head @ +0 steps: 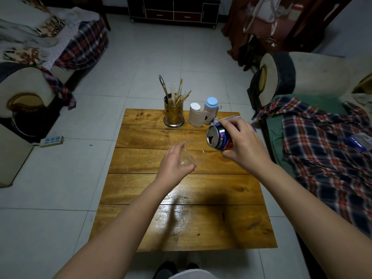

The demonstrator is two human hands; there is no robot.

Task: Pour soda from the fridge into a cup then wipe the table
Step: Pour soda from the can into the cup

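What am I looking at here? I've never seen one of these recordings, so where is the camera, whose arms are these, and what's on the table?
There is no robot: a person wears one wide-angle camera on the head, looking down at their own bare arms. The left hand grips a clear cup that appears empty, on a wooden table. The right hand holds an opened soda can tilted toward the cup; no liquid is visibly flowing. At the far edge stand a holder of chopsticks, a white container and a bottle with a blue cap. A cloth lies partly hidden behind the right hand.
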